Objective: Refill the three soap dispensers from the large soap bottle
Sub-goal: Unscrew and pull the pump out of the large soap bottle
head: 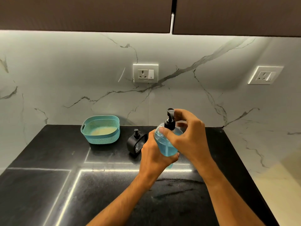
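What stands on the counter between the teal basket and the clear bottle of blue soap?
A small black dispenser stands between the basket and the bottle, partly hidden behind the left hand, in the head view.

My left hand covers the lower part of the clear bottle at mid-frame, so its base is hidden. My right hand hides its far side. Behind my left grip, the black dispenser is partly covered. The worktop runs off the bottom edge.
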`<state>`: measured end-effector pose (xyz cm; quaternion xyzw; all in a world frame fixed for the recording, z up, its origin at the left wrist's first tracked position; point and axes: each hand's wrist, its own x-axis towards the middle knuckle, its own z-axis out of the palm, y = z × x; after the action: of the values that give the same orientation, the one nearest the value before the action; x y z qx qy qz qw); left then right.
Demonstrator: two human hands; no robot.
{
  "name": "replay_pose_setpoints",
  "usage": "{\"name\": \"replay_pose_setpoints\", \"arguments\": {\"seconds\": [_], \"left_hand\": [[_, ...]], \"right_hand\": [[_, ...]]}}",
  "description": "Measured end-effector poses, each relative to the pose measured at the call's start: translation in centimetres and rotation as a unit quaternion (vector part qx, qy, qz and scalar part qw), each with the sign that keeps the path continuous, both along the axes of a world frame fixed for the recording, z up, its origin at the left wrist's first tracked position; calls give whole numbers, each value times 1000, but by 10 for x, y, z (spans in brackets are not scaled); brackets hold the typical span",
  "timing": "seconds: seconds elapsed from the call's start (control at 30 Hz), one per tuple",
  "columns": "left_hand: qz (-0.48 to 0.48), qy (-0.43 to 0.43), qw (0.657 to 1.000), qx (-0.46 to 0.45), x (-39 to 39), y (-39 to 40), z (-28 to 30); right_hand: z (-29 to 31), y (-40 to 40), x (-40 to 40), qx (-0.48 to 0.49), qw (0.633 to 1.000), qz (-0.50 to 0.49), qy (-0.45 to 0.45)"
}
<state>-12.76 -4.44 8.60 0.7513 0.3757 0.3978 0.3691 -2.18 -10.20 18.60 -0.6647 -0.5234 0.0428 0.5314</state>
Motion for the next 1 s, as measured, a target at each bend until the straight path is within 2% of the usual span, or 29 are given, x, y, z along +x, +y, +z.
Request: {"name": "replay_pose_setpoints", "arguments": {"seconds": [0.17,0.43,1.0], "left_hand": [[-3,0,1000,2,1,-1,-1],[-3,-7,1000,5,2,-1,0],[-25,-18,999,10,9,-1,-7]], "right_hand": [[0,3,3,-26,999,-26,-32],[20,-2,14,-40,999,9,-14],[85,-9,31,32,999,13,13]]}}
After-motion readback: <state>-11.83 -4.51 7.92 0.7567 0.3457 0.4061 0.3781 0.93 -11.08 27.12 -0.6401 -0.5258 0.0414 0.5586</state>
